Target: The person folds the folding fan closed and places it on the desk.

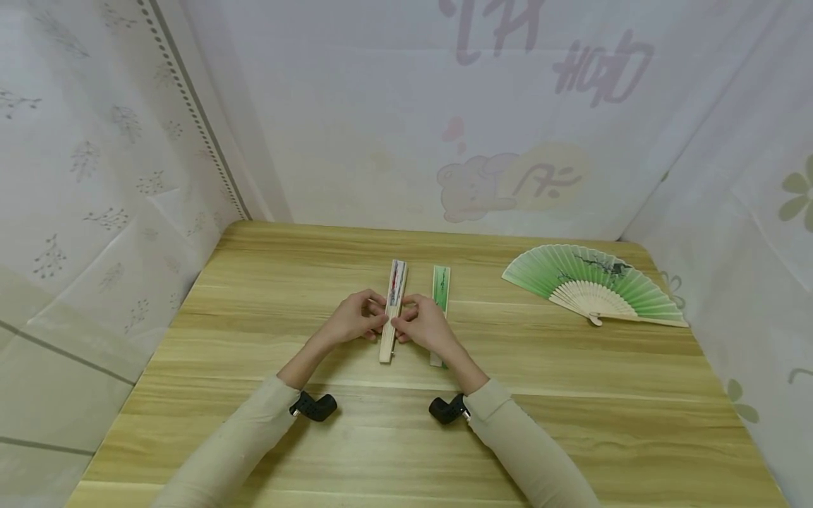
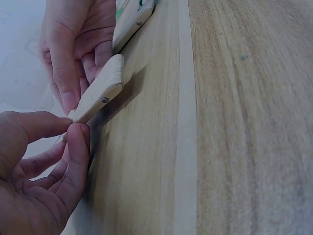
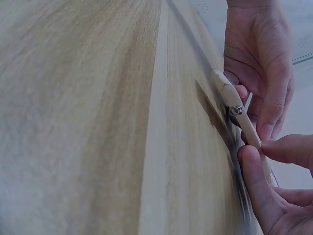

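Observation:
A folded hand fan [image 1: 391, 317] with pale wooden ribs and a white, red and dark patterned leaf is held between both hands. My left hand [image 1: 357, 317] pinches its left edge with thumb and fingers. On the opposite edge my right hand [image 1: 427, 326] pinches it in the same way. The ribs' pivot end [image 2: 110, 81], with a small metal rivet, points toward me and casts a shadow on the wood. Just right of it lies a folded green fan [image 1: 441, 286], partly hidden behind my right hand and wrist.
An opened green fan [image 1: 587, 282] with a dark branch print lies at the right of the wooden table [image 1: 394, 437]. Pale printed curtains [image 1: 356, 127] stand behind the table and on both sides. A black camera mount sits on each wrist.

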Tool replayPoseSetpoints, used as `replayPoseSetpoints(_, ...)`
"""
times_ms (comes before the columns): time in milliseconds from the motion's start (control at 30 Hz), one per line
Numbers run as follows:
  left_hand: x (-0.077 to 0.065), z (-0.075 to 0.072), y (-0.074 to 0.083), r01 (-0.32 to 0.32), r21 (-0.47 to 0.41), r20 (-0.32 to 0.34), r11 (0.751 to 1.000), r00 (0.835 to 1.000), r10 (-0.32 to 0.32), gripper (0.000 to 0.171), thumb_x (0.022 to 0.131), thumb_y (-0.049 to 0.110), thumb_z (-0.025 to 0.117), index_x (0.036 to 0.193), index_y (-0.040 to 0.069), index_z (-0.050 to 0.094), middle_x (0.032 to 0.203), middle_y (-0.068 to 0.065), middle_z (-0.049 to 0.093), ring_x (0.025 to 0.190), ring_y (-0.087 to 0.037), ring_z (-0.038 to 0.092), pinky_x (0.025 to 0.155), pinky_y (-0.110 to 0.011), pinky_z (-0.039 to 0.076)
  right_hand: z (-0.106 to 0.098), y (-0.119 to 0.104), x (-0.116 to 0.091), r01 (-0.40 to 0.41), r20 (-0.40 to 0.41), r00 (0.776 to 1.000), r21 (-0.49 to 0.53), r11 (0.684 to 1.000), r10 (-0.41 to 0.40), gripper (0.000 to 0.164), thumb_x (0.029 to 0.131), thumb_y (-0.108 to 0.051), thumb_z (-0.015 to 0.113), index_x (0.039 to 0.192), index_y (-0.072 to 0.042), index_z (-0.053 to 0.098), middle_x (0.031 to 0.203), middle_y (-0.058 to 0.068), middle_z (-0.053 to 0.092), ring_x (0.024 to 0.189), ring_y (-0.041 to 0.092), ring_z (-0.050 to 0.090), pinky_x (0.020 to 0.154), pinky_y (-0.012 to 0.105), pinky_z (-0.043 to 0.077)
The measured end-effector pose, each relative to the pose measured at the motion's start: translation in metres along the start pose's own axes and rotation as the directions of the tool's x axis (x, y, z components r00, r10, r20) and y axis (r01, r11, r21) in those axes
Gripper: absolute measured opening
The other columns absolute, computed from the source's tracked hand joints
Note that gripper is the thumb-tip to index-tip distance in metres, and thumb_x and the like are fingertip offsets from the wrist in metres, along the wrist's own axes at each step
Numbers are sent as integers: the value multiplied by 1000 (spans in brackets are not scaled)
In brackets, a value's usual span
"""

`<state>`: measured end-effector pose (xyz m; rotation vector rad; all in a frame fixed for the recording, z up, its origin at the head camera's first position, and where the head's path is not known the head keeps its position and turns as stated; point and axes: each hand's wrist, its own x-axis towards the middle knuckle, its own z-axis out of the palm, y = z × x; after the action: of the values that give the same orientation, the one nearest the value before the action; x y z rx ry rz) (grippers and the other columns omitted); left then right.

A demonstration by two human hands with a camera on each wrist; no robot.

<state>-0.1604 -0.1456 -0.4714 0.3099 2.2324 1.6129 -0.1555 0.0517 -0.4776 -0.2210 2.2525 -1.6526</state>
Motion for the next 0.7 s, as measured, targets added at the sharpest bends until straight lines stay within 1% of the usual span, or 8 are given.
replayPoseSetpoints(100, 0, -1, 0, -8, 0, -3, 1000, 1000, 8, 34, 97, -4, 65, 127, -14, 51, 100, -26, 66, 79, -39, 68, 62, -47, 60, 1, -1, 0, 4, -2, 1000, 1, 1000, -4, 47, 93, 3, 71, 135, 11, 50, 85, 12, 70, 66, 26, 72, 60, 34, 60)
replayPoseSetpoints(167, 0, -1, 0, -9, 2, -4, 1000, 1000, 9, 35, 97, -5, 65, 127, -15, 51, 101, -27, 65, 79, -40, 68, 62, -47, 60, 1, -1, 0, 8, -4, 1000, -1, 1000, -8, 46, 93, 3, 72, 134, 10, 51, 85, 12, 70, 66, 26, 71, 59, 34, 60)
replayPoseSetpoints(333, -1, 0, 1, 3, 15, -12, 1000, 1000, -3, 34, 96, -4, 67, 126, -12, 52, 100, -24, 65, 75, -31, 68, 61, -40, 60, 1, 0, 0, 7, -8, 1000, -7, 1000, -7, 46, 93, 2, 72, 134, 10, 52, 87, 11, 70, 66, 25, 71, 58, 34, 60)
replayPoseSetpoints(433, -1, 1, 1, 8, 14, -14, 1000, 1000, -8, 32, 96, -5, 67, 124, -11, 53, 98, -22, 65, 74, -26, 68, 60, -38, 60, 1, -1, 0, 5, -5, 1000, -11, 1000, -5, 47, 93, 2, 72, 135, 10, 51, 86, 10, 70, 65, 24, 71, 58, 34, 60)
replayPoseSetpoints(600, -1, 1, 2, 21, 27, -17, 999, 1000, -20, 30, 95, -5, 67, 122, -9, 54, 97, -19, 66, 72, -24, 68, 60, -37, 60, 1, 0, 0, -8, 0, 1000, -25, 1000, 8, 48, 93, 0, 72, 136, 9, 51, 84, 8, 71, 63, 22, 71, 58, 33, 60)
replayPoseSetpoints(700, -1, 1, 2, 21, 34, -21, 999, 1000, -21, 30, 95, -6, 67, 122, -10, 54, 97, -19, 66, 73, -24, 68, 60, -37, 60, 1, 0, 1, -8, 1, 1000, -32, 999, 8, 48, 93, 0, 72, 136, 9, 51, 83, 7, 71, 62, 22, 71, 58, 33, 60)
